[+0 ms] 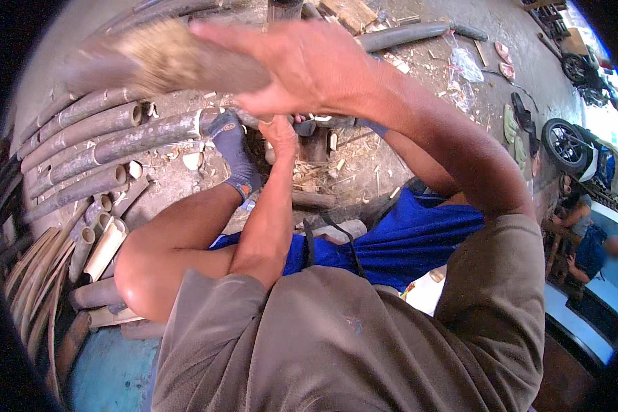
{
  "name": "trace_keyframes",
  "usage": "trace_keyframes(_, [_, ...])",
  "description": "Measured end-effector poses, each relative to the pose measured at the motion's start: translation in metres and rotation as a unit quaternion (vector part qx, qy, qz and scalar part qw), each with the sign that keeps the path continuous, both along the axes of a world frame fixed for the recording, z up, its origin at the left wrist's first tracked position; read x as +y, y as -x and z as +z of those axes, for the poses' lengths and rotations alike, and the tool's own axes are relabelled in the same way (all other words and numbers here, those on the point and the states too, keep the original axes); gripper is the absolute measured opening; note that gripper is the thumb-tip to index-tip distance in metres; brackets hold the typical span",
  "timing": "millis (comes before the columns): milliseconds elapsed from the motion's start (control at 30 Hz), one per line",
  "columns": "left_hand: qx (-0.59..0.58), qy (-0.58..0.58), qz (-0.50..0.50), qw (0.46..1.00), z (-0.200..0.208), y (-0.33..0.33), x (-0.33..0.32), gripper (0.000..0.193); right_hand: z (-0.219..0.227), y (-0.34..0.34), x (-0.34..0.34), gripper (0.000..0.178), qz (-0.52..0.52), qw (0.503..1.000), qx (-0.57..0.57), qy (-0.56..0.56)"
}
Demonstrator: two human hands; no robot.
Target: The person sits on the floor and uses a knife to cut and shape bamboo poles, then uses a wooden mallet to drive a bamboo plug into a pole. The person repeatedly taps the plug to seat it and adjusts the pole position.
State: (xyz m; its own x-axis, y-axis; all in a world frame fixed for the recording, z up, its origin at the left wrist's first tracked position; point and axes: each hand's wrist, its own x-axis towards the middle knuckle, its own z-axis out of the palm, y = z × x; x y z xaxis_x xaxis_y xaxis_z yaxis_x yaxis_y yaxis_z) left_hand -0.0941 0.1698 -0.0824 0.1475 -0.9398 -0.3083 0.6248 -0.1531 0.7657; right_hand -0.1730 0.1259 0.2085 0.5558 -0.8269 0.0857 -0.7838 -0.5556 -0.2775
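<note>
My right hand [316, 69] is raised across the upper middle, smeared by motion. It is closed on a thick wooden mallet [165, 58], dark with a pale, frayed patch, which points to the left. Below it, my left hand [280, 135] is closed beside my socked foot [233, 147], close to the end of a long bamboo pole [144, 141]. What the left fingers grip is mostly hidden by the right hand. A dark metal piece [306, 128] shows just right of them, over an upright wooden block [314, 147].
Several bamboo poles [82, 134] lie at the left, with split strips [38, 275] nearer me. Wood chips litter the floor. Another pole [405, 36] lies at the back. At the right are sandals [511, 130], a motorbike [570, 145] and people [587, 240] sitting.
</note>
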Motion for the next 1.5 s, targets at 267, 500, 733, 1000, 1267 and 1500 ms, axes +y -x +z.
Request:
trace_keyframes(267, [-0.191, 0.04, 0.008, 0.981, 0.042, 0.064, 0.045, 0.042, 0.008, 0.077, 0.063, 0.087, -0.167, 0.977, 0.016, -0.129])
trace_keyframes(500, [-0.466, 0.265, -0.234, 0.811, 0.087, 0.121, 0.059, 0.05, -0.012, 0.149, 0.183, 0.084, -0.479, 0.803, -0.354, -0.029])
trace_keyframes(733, [-0.542, 0.239, -0.251, 0.766, 0.058, 0.136, 0.033, 0.052, -0.041, 0.157, 0.248, 0.087, -0.579, 0.699, -0.41, -0.094])
trace_keyframes(1000, [-0.476, 0.252, -0.246, 0.806, 0.05, 0.138, 0.019, 0.054, -0.102, 0.162, 0.257, 0.073, -0.745, 0.576, -0.331, -0.058])
trace_keyframes(1267, [-0.504, 0.22, -0.32, 0.772, 0.047, 0.129, 0.021, 0.043, -0.09, 0.162, 0.233, 0.067, -0.629, 0.6, -0.486, -0.09])
trace_keyframes(1500, [-0.532, 0.231, -0.354, 0.734, 0.03, 0.12, 0.017, 0.045, -0.111, 0.158, 0.239, 0.079, -0.575, 0.696, -0.398, -0.163])
